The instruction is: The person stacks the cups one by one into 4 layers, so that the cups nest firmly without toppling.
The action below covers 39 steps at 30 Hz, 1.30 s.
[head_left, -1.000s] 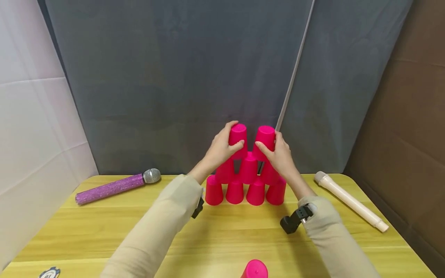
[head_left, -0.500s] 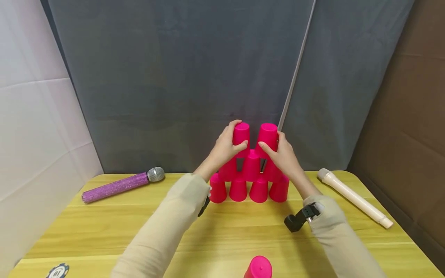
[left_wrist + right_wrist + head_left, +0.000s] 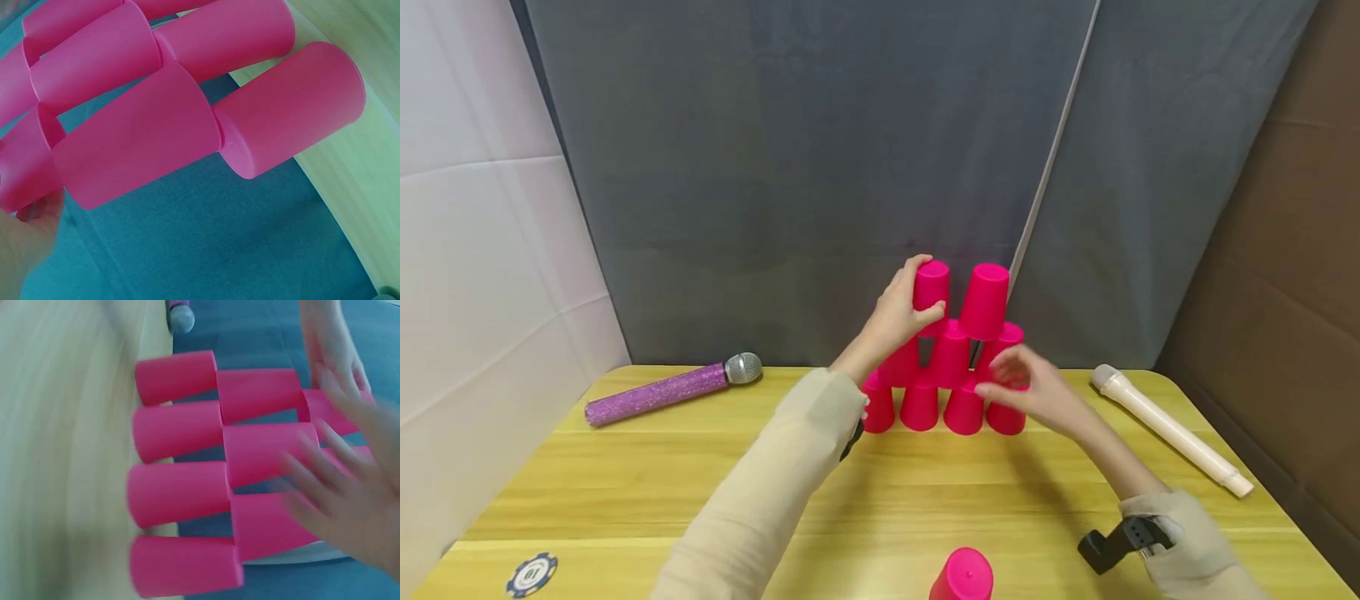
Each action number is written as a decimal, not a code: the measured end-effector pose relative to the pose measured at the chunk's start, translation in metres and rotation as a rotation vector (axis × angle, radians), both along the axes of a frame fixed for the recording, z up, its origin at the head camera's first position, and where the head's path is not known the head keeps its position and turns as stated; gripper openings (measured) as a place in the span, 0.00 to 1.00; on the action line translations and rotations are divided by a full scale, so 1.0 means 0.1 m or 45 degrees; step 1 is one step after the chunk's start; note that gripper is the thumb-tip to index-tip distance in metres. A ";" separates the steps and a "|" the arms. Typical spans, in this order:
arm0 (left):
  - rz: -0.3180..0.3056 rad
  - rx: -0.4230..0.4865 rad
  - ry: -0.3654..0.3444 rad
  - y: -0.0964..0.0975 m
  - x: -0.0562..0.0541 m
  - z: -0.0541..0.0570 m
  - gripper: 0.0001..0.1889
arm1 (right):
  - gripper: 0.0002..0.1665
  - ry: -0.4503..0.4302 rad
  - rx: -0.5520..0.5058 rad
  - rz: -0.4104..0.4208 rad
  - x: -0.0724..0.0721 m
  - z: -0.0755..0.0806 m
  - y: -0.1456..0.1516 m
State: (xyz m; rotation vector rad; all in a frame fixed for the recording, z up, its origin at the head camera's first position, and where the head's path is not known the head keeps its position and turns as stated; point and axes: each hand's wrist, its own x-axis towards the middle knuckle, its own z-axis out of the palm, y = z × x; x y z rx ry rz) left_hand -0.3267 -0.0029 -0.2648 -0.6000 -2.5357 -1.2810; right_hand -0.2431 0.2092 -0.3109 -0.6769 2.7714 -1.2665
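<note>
Upside-down pink cups stand as a stepped pyramid at the back of the table, with a bottom row (image 3: 920,406), a middle row (image 3: 951,358) and two cups on top. My left hand (image 3: 895,312) grips the upper left cup (image 3: 931,287), fingers behind and thumb in front. The upper right cup (image 3: 985,302) stands untouched on the middle row. Lower down, my right hand (image 3: 1037,392) is in front of the pyramid's right side, fingers spread and holding nothing; it looks blurred in the right wrist view. It partly hides the right-hand cups.
Another pink cup (image 3: 964,577) stands at the table's near edge. A purple microphone (image 3: 662,393) lies on the left, a white microphone (image 3: 1172,433) on the right. A poker chip (image 3: 532,575) lies at the near left. A grey curtain (image 3: 790,183) hangs behind.
My right hand has let go of the upper right cup and moved down and toward the right. The left hand has stayed on the upper left cup. The view has shifted slightly.
</note>
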 end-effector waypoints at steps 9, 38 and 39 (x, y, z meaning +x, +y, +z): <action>-0.010 0.024 -0.008 0.03 -0.03 -0.02 0.36 | 0.44 -0.822 0.398 1.301 0.37 -0.47 -0.27; -0.096 0.037 -0.077 0.01 -0.02 -0.02 0.37 | 0.23 0.193 -0.754 -0.060 -0.50 0.76 -0.30; -0.100 0.043 -0.093 0.03 -0.02 -0.02 0.38 | 0.24 0.250 -0.771 -0.125 -0.53 0.79 -0.32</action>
